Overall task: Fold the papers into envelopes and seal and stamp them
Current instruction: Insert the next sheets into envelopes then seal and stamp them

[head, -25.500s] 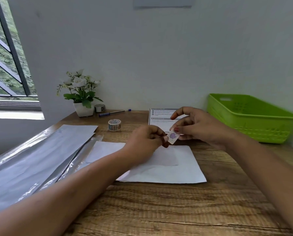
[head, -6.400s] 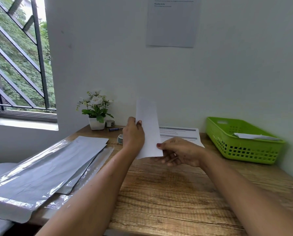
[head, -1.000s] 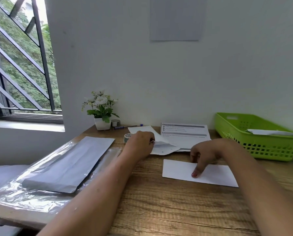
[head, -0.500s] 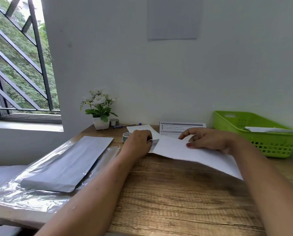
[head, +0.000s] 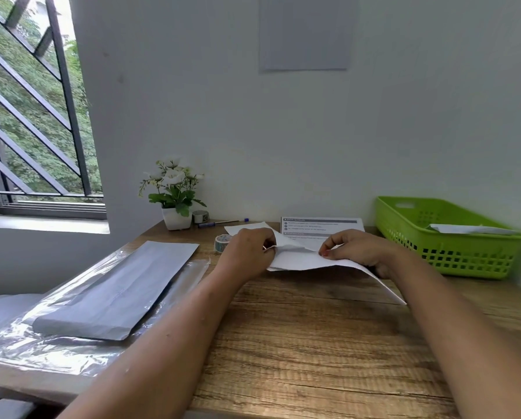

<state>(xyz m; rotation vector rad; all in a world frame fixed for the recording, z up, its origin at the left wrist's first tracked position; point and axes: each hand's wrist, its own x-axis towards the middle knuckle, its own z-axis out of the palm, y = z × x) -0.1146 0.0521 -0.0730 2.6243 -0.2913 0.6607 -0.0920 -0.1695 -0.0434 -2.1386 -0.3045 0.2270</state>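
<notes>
Wooden counter [head: 313,343] is bounded by a white wall [head: 192,116] at the back, with a window [head: 26,116] at far left. Bare wood shows between the forearms. The left edge is taken by a plastic-wrapped paper pack [head: 117,291], the right rear by a green basket [head: 452,255] with a folded sheet [head: 471,228] inside. White paper [head: 301,258] is held lifted at mid-counter, its near right corner drooping to the wood. Left hand [head: 247,252] is curled on its left edge; right hand [head: 359,249] pinches the upper fold. Tape roll [head: 222,242] sits just beside the left hand.
</notes>
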